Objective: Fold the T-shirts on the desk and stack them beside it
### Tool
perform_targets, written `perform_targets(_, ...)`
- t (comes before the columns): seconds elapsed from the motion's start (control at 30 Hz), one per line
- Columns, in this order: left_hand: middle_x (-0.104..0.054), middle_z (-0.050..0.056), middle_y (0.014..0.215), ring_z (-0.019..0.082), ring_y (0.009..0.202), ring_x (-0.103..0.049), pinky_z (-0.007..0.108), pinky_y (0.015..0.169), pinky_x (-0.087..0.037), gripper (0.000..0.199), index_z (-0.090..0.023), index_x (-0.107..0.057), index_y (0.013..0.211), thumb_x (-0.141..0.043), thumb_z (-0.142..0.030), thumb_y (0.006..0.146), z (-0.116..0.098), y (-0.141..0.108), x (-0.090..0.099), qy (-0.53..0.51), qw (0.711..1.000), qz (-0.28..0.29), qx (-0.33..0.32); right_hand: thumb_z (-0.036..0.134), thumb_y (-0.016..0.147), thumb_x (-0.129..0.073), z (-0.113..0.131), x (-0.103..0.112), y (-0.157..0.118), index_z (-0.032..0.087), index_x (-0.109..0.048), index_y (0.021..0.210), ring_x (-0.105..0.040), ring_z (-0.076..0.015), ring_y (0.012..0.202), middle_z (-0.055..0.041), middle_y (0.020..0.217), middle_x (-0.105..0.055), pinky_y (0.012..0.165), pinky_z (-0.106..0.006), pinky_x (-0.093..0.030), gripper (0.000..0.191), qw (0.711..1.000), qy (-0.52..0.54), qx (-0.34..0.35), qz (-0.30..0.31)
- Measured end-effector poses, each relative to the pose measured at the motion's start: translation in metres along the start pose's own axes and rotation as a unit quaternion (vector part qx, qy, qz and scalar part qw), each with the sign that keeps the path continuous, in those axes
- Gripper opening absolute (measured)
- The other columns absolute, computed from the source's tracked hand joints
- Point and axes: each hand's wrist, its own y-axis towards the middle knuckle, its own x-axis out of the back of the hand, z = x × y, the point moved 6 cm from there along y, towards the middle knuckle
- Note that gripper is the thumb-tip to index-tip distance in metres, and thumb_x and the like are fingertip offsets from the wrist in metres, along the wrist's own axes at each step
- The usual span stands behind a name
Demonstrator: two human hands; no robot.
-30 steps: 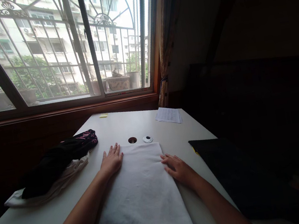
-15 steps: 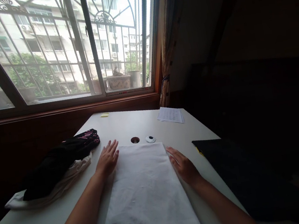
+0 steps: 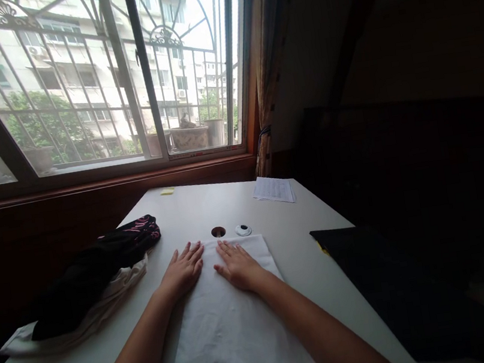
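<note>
A folded white cloth [image 3: 238,340], perhaps a garment, lies flat on the white table [image 3: 191,207], its near end cut off by the bottom of the view. My left hand [image 3: 183,271] rests palm down over the cloth's far left edge, fingers stretched out. On the cloth's far part lies my right hand [image 3: 236,265], flat, with its fingers pointing away from me and the thumb apart. Neither hand grips the fabric.
Dark and pale clothes [image 3: 95,264] are heaped on the left. Beyond the cloth are a round cable hole [image 3: 218,231] and its white cover [image 3: 243,230]. Papers [image 3: 273,190] and a yellow note [image 3: 167,191] lie farther back. A dark flat item [image 3: 355,267] is at right.
My right hand has moved left, from beside the cloth's right edge onto its far part. My left hand has shifted slightly right, onto the left edge. The view has tilted slightly.
</note>
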Motion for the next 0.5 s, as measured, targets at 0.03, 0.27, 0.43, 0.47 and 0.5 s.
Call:
perform_targets(0.03,-0.021,0.000,0.167,0.025,0.155,-0.013,0.056,0.122,-0.016,0.054,-0.029,-0.030,0.158,-0.027,-0.037,0.105,0.000,0.000,0.000,-0.001,1.000,0.002,0.003,0.063,0.101,-0.022,-0.006,0.000,0.001,0.014,-0.021,0.161,-0.008,-0.0233,0.156,-0.0098,0.168,-0.012,0.126,-0.046,-0.004,0.078,1.000,0.000,-0.012,0.002)
perform_targets(0.27,-0.021,0.001,0.167,0.024,0.155,-0.014,0.056,0.122,-0.016,0.055,-0.029,-0.026,0.160,-0.025,-0.037,0.105,0.002,-0.001,-0.002,-0.001,1.000,-0.001,0.020,0.065,0.100,-0.020,-0.062,0.011,-0.012,0.012,-0.024,0.160,-0.008,-0.0218,0.156,-0.0109,0.168,-0.013,0.126,-0.043,-0.002,0.080,0.996,-0.024,-0.082,-0.009)
perform_targets(0.43,-0.020,0.000,0.167,0.025,0.155,-0.015,0.056,0.122,-0.017,0.056,-0.028,-0.026,0.160,-0.024,-0.038,0.105,0.001,-0.003,-0.001,0.003,1.000,-0.004,0.028,0.062,0.101,-0.020,-0.106,0.018,-0.033,0.016,-0.020,0.161,-0.009,-0.0223,0.156,-0.0094,0.169,-0.011,0.125,-0.049,-0.007,0.076,0.988,-0.024,-0.152,-0.029)
perform_targets(0.47,-0.020,0.000,0.167,0.025,0.155,-0.016,0.056,0.122,-0.017,0.056,-0.028,-0.026,0.160,-0.024,-0.038,0.105,0.001,-0.004,0.000,0.003,1.000,-0.005,0.031,0.060,0.101,-0.021,-0.116,0.019,-0.039,0.017,-0.020,0.161,-0.010,-0.0224,0.155,-0.0091,0.169,-0.012,0.125,-0.050,-0.008,0.074,0.985,-0.025,-0.170,-0.035)
perform_targets(0.5,-0.020,0.000,0.167,0.025,0.155,-0.016,0.055,0.122,-0.018,0.056,-0.029,-0.027,0.160,-0.024,-0.038,0.105,0.001,-0.005,0.000,0.003,0.999,-0.007,0.031,0.059,0.102,-0.021,-0.127,0.021,-0.045,0.017,-0.021,0.161,-0.011,-0.0225,0.155,-0.0091,0.169,-0.013,0.124,-0.050,-0.009,0.072,0.981,-0.028,-0.187,-0.042)
